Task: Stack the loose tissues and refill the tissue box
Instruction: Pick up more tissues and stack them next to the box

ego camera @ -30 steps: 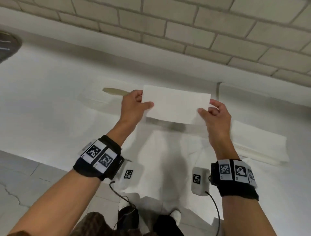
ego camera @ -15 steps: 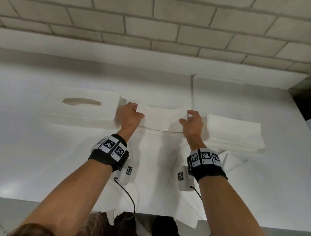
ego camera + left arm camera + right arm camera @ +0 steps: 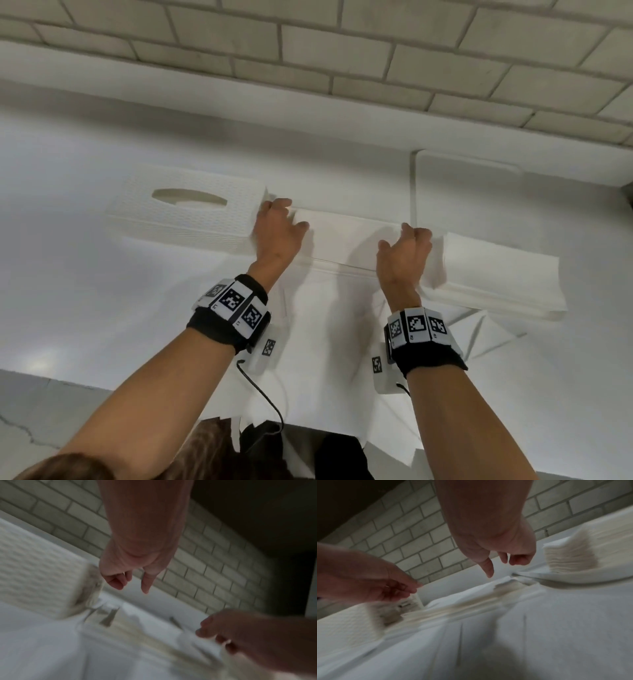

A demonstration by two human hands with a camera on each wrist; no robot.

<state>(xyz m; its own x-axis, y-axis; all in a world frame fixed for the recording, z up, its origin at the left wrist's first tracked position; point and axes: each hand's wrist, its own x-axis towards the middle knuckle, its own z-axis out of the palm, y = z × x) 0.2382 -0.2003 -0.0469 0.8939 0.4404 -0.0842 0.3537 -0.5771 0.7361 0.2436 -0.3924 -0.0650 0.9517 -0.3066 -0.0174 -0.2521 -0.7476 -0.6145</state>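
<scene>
Hands: your left hand (image 3: 278, 230) and right hand (image 3: 406, 247) sit at the two short ends of the low tissue stack (image 3: 346, 242), one on each side, which I judge is how you square the top sheet with the sheets under it.
Left hand state: fingers loosely curled and hanging with nothing between them in the left wrist view; in the head view they reach the stack's left end, though I cannot tell whether they press it.
Right hand state: thumb pointing down, fingers curled with nothing in them in the right wrist view, just over the stack's right end.
Stack: it lies flat on the white tabletop (image 3: 85, 294), its long edge running left to right between your hands.
Tissue box (image 3: 186, 214): just beside your left hand, oval slot facing up; its near end all but touches your knuckles, so you have little room to slide left.
Taller pile (image 3: 493, 274): just right of your right hand, its edge close to your wrist, so room is tight there too.
Loose tissues (image 3: 479, 329): unfolded sheets spread under and in front of your wrists, some over the tabletop's near edge.
Open room: toward you and upward; the brick wall (image 3: 308, 44) closes off the far side.
</scene>
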